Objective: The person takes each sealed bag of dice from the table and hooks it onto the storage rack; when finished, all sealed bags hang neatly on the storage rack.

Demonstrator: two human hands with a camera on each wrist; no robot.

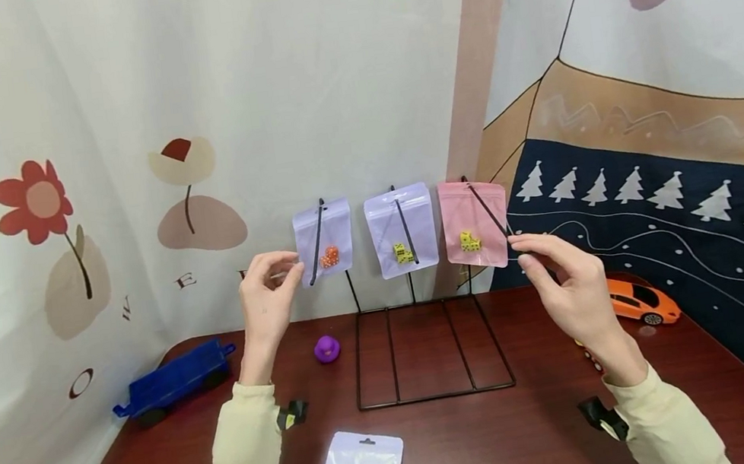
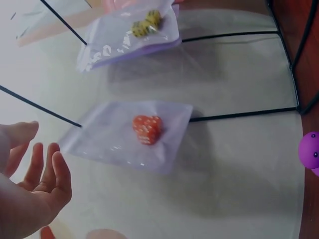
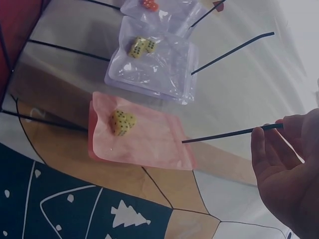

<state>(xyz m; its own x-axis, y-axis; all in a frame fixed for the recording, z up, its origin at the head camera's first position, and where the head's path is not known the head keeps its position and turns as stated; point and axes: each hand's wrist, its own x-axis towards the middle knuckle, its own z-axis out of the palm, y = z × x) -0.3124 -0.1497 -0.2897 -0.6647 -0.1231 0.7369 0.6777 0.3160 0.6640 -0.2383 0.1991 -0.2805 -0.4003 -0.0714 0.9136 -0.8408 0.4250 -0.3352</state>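
Observation:
A black wire display rack [image 1: 436, 397] stands at the back with three prongs. From the left prong [image 2: 40, 106] hangs a purple zip pouch [image 2: 109, 129] holding orange dice. Another purple pouch [image 1: 381, 223] with yellow dice is on the middle prong. A pink pouch [image 3: 152, 134], also with yellow dice, hangs on the right prong [image 3: 219, 135]. My right hand [image 1: 575, 293] pinches that prong's front end between thumb and fingers, apart from the pouch. My left hand [image 1: 264, 298] hovers left of the orange-dice pouch, fingers loosely bent and thumb apart, with nothing in it.
Near the front edge lies another purple pouch [image 1: 363, 459]. A purple duck toy [image 1: 326, 349] sits left of the rack, and a blue toy trailer [image 1: 175, 378] farther left. Behind my right hand stands an orange toy car [image 1: 642, 301]. A printed curtain [image 1: 340, 75] backs the table.

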